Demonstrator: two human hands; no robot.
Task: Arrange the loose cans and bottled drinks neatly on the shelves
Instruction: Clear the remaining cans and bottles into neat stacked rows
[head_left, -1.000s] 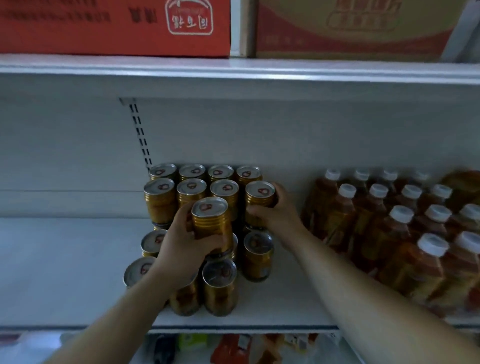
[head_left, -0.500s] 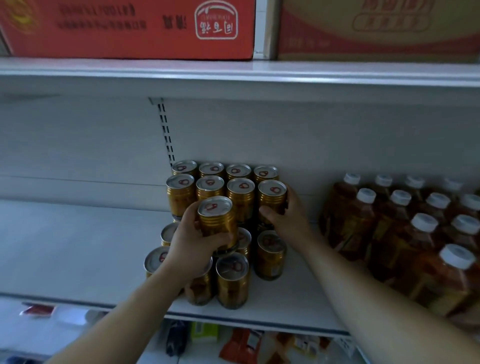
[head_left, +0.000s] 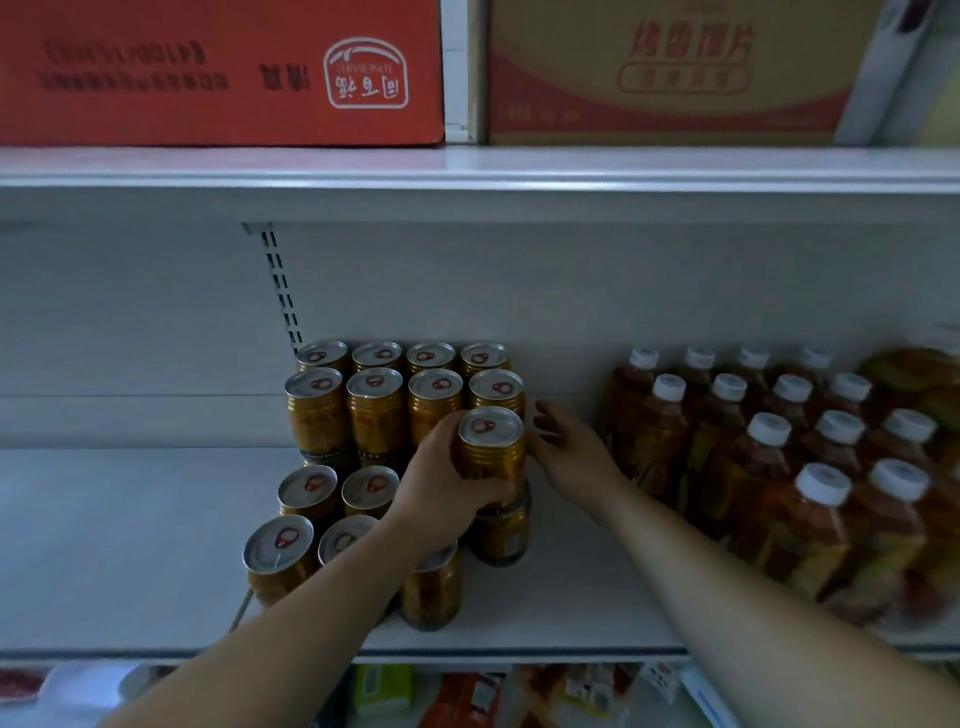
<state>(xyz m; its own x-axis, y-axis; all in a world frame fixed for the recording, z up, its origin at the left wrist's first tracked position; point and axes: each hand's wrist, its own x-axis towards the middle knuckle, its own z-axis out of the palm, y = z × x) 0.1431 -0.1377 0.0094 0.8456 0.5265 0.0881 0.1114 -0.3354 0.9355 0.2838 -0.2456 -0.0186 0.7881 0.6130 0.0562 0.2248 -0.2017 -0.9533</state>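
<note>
Held can: a gold can (head_left: 491, 447) with a silver pull-tab lid, upright, standing on top of a lower can (head_left: 501, 530) at the right end of the stack.
Left hand: the left hand (head_left: 441, 499) is wrapped tight around the held can from its left side, fingers curled across the front.
Right hand: the right hand (head_left: 566, 457) sits just right of the grip, fingers spread and loose, holding nothing; whether the fingertips touch the can, I cannot tell.
Behind the grip: two rows of stacked cans (head_left: 405, 395), four across, standing upright on a lower layer against the back wall.
Left and below the grip: single-layer cans (head_left: 280, 551) on the shelf, lids up.
Right of the grip: bottled drinks (head_left: 769, 467) with white caps, amber liquid, packed in rows.
Surface: a white shelf (head_left: 130, 545), bare to the left of the cans.
Above: an upper shelf (head_left: 467, 171) carrying a red carton (head_left: 218, 73) and a tan carton (head_left: 675, 73).
Since a moment ago: the held can has shifted right, from the middle of the stack to its right column, and the right hand has let go of the back can it was gripping.
</note>
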